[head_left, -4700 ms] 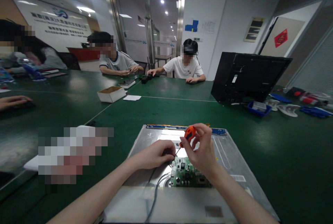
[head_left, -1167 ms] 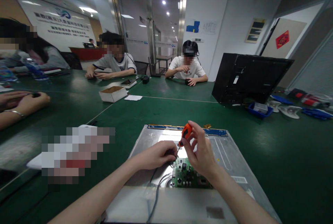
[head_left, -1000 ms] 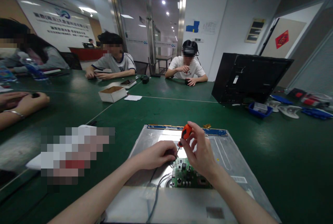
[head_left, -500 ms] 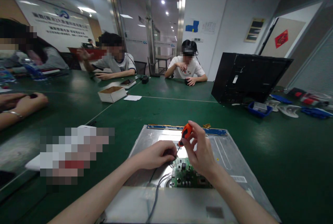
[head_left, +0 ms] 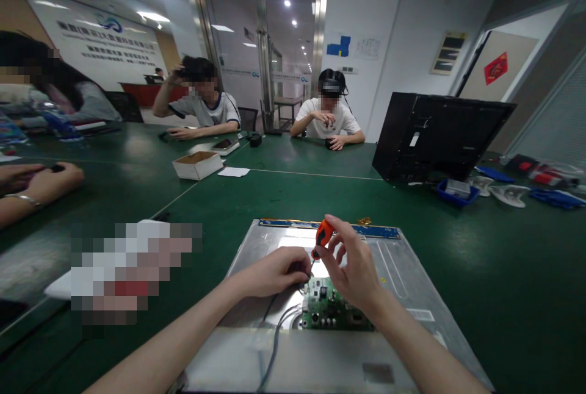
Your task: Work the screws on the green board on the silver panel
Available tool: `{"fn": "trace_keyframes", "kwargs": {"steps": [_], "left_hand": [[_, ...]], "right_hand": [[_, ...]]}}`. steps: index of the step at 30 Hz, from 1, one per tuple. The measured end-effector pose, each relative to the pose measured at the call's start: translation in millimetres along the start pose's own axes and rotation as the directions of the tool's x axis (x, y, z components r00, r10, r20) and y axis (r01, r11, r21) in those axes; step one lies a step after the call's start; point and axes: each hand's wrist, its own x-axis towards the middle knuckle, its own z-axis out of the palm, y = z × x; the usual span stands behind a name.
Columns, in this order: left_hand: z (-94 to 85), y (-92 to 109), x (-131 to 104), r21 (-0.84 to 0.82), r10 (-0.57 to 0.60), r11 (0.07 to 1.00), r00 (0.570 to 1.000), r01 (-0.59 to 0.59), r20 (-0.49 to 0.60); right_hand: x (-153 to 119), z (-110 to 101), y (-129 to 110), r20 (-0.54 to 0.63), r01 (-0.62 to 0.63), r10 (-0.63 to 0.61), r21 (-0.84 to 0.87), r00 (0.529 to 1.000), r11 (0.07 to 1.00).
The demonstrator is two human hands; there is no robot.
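Observation:
My right hand (head_left: 350, 263) grips the orange and black handle of a screwdriver (head_left: 324, 235) between thumb and fingers. Its thin shaft points down to the upper left corner of a green circuit board (head_left: 329, 305). My left hand (head_left: 286, 269) is closed at that same corner, fingertips by the screwdriver's tip; what they pinch is hidden. The board lies on a flat silver metal panel (head_left: 394, 272) with a blue strip board (head_left: 375, 232) along its far edge. A dark cable (head_left: 274, 351) runs from beside the board toward me.
A black monitor (head_left: 439, 138) stands at the back right, near a blue tray (head_left: 458, 193). An open white box (head_left: 198, 166) and a paper slip (head_left: 233, 172) lie further off on the green table (head_left: 293, 199). Several people sit around it; a co-worker's hands (head_left: 55, 183) are at the left.
The screwdriver handle has shifted slightly left and turned more upright in my right hand. My left hand stays in place. Across the table, a person has raised a hand to their head.

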Motion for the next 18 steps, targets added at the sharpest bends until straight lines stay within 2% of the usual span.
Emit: {"fn": "trace_keyframes", "kwargs": {"steps": [8,18], "left_hand": [[-0.1,-2.5,0.4,0.003,0.023,1.000,1.000,-0.023,0.013],[0.6,-3.5,-0.7,-0.006,0.018,1.000,1.000,-0.018,0.005]], "right_hand": [[-1.9,-0.7,-1.9,0.026,-0.024,0.024,-0.008,0.999,1.000],[-2.7,3.4,1.1,-0.052,-0.029,0.027,-0.030,0.998,0.999]]}}
